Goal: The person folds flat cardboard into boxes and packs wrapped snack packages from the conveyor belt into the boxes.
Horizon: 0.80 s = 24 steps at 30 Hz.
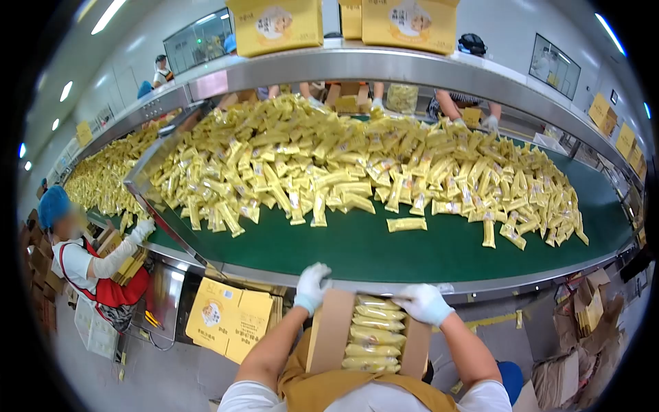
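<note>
In front of my body an open cardboard box (329, 333) holds a stack of yellow wrapped snack packs (374, 336). My left hand (312, 286), in a white glove, is beside the box's far left corner with its fingers stretched toward the belt. Nothing shows in it. At the far right corner, my gloved right hand (422, 303) has its fingers bent over the box edge, close to the top packs. A large heap of the same packs (329, 165) lies on the green conveyor belt (309, 250) ahead, and a single pack (406, 224) lies nearer me.
A metal rail (439, 287) edges the belt, and a steel shelf (384, 65) carrying yellow cartons (274, 26) spans above it. Flattened yellow cartons (230, 317) lie at the lower left. A co-worker (103, 257) stands left; other workers' arms (449, 106) reach in opposite.
</note>
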Motion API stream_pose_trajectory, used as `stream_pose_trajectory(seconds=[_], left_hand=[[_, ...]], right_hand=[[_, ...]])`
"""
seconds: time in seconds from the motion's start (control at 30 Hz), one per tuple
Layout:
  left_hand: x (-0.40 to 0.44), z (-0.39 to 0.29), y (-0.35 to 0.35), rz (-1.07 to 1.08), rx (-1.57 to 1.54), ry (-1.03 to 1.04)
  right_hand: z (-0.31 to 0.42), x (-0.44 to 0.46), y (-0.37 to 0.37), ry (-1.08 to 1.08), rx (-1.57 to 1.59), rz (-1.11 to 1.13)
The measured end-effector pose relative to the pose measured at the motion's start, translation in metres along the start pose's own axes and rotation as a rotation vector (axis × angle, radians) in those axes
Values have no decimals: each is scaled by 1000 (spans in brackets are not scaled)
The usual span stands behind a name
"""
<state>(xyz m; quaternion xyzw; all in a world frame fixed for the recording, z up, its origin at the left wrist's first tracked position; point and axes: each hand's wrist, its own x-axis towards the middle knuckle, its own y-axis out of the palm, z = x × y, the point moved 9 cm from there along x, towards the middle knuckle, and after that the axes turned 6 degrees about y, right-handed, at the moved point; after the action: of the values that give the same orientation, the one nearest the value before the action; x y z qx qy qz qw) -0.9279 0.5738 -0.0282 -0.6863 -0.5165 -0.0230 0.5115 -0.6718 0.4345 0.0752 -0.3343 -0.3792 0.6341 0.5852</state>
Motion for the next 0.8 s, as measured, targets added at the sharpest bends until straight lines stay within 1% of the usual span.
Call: stream_pose_trajectory(seconds=[0.03,0.1,0.13,0.17,0.23,0.3,0.33,0.37,0.4,0.5,0.6,0.63,0.67,0.7,0.77,0.8], left_hand=[[-10,-9,-4,-4,-30,28],[-23,-32,-17,43,-26,5],[-36,-35,-17,46,-49,-26],[-50,-36,-17,50,-73,-57],[-75,-42,-11,83,-245,-150],[-97,-56,4,293,-335,-350],[-106,-68,10,333,-455,-411],[-116,-76,21,374,-578,-471],[-133,-76,46,438,-729,-551],[-133,-102,71,447,-873,-652],[-121,-115,86,305,-914,-583],[-118,-114,93,260,-981,-587],[-115,-115,99,219,-1053,-586],[-112,-113,103,180,-1126,-583],[-109,-111,93,128,-1107,-690],[-109,-108,87,106,-1096,-744]], right_hand=[[4,-11,-12,-45,-29,-49],[16,-33,-52,-72,35,-285],[13,-40,-64,-50,23,-381],[4,-45,-72,27,27,-395],[-26,-52,-82,185,80,-535],[-66,-52,-81,456,194,-571],[-92,-50,-74,631,212,-496],[-124,-44,-61,701,172,-457],[-134,-37,-62,725,154,-420],[-148,-14,-60,767,99,-329],[-135,12,-51,760,59,-282],[-133,17,-48,760,45,-277],[-138,21,-40,753,77,-301],[-137,24,-36,739,21,-351],[-106,25,-36,717,-39,-465],[-92,23,-33,628,67,-552]])
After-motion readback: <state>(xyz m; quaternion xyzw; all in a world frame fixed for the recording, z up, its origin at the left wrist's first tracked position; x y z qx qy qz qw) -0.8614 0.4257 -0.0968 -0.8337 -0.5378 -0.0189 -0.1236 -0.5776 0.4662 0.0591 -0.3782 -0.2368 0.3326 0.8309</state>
